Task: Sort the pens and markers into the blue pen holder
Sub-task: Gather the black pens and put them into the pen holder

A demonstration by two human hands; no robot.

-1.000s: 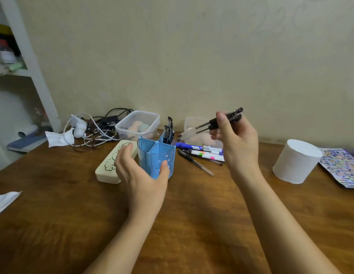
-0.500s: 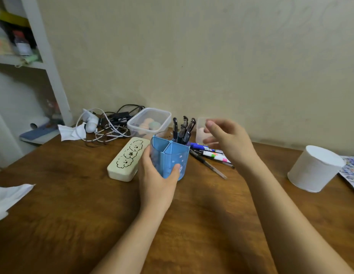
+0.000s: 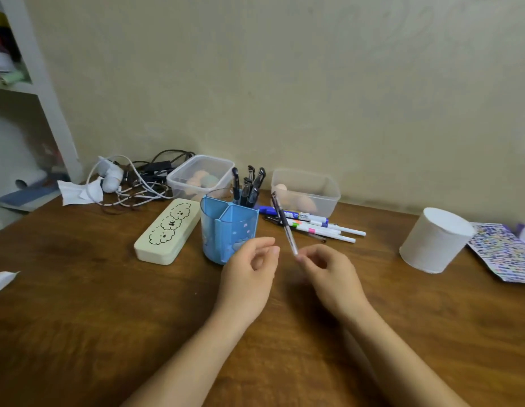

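Observation:
The blue pen holder [image 3: 226, 230] stands mid-table, divided into compartments; several black pens [image 3: 249, 186] stick up from its back right one. My right hand [image 3: 328, 274] pinches the lower end of a clear pen with a black grip [image 3: 283, 221], which points up and away just right of the holder. My left hand [image 3: 249, 271] hovers in front of the holder with fingers loosely curled, holding nothing and not touching it. Several markers [image 3: 311, 224], white and blue, lie flat behind the held pen.
A cream pencil case [image 3: 164, 230] lies left of the holder. Two clear plastic tubs [image 3: 308, 189] and a cable tangle [image 3: 132, 183] sit by the wall. A white paper roll [image 3: 434, 239] and a patterned sheet [image 3: 505, 254] are at the right, a shelf at far left.
My right hand dropped the black pens into the holder, then picked up one pen from the pile and drew it toward me. My left hand let go of the holder.

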